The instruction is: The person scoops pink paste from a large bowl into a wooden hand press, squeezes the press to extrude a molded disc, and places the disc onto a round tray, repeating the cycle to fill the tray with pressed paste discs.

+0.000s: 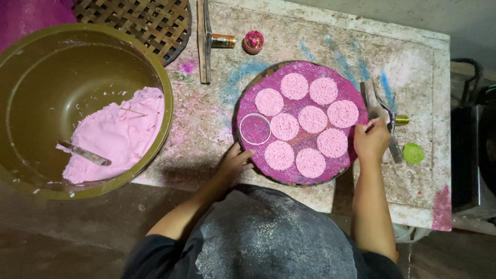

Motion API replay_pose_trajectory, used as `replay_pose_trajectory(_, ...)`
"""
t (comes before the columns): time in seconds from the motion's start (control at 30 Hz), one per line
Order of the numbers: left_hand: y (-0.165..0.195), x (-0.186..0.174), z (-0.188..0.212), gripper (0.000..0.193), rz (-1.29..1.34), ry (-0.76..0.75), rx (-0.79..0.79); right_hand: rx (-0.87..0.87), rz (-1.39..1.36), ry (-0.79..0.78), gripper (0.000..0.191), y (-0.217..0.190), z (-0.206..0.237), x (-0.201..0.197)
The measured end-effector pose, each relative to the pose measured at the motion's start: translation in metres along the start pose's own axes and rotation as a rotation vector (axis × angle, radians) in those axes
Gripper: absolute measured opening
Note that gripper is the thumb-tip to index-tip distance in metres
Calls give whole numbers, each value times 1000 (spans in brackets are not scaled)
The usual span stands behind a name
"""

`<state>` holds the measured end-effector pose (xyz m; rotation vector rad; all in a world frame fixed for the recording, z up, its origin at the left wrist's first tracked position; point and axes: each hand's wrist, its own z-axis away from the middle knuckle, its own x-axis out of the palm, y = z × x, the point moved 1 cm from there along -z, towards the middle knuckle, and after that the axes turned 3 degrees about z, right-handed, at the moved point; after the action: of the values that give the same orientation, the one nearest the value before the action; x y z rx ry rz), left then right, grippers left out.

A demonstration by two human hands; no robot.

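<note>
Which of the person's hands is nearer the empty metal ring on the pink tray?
Left. The left hand sits just below the metal ring, fingertips almost at its rim. The right hand is across the round tray, at its far right edge.

Soft, even overhead light is cast on the table (289,31); corners are dimmed, edges slightly bent, focus mildly soft.

Shiny metal ring (255,129), glossy plastic basin (31,62), woven tray (248,93)
</note>
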<state>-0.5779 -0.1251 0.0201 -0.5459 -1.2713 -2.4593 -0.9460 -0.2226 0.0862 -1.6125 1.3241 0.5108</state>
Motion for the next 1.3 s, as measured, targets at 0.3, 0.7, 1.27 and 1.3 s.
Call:
replay_pose_trajectory(0.3,5,20,-35,43,457,-218,-15,122,-178,9,11,-11,4,-13)
replay_pose_trajectory(0.7,27,5,-32,55,48,-171,26,29,470,-111,81,15,8,-50)
replay_pose_trajectory(1.27,165,9,126,47,-1101,92,1253,-2,-784,-547,36,-9,0,-70)
replay_pose_trajectory(1.3,174,8,125,54,-1181,140,1299,-27,-839,-663,43,-38,2,-63)
